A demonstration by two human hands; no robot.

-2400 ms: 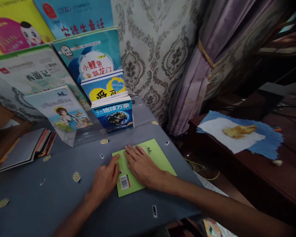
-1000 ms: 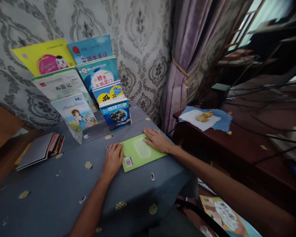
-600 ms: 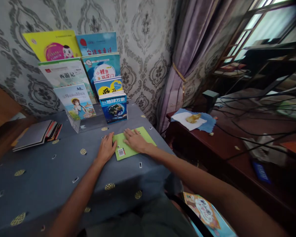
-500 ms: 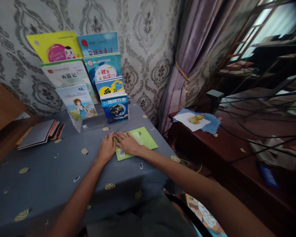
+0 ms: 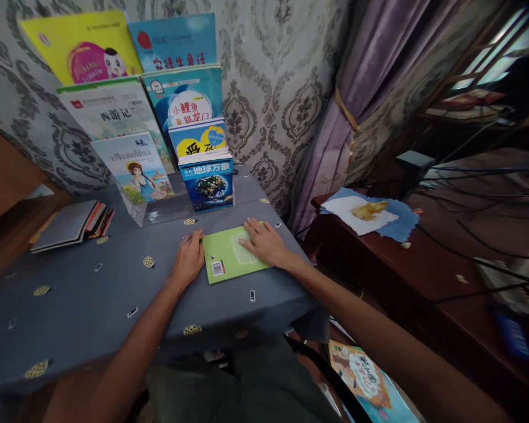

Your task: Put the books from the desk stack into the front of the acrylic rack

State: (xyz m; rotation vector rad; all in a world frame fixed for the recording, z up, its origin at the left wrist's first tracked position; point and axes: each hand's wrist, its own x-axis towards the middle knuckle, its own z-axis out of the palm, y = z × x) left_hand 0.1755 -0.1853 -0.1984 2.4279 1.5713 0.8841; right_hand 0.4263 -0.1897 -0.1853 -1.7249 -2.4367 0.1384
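A thin green booklet [image 5: 226, 258] lies back cover up on the grey-blue tablecloth [image 5: 92, 305], its barcode toward me. My left hand [image 5: 188, 258] rests at the booklet's left edge, fingers touching it. My right hand [image 5: 264, 241] lies flat on the booklet's right side, fingers spread. Neither hand grips anything.
A clear stand [image 5: 158, 211] behind the booklet holds several upright children's books. A flat stack of books [image 5: 73, 223] lies at the left. A dark wooden side table [image 5: 423, 258] with a blue cloth [image 5: 405, 220] stands to the right, a picture book [image 5: 361, 376] on the floor below.
My right hand has slid from the booklet's middle to its right side, uncovering the printed text. My left hand stays at the left edge. The view has tilted slightly.
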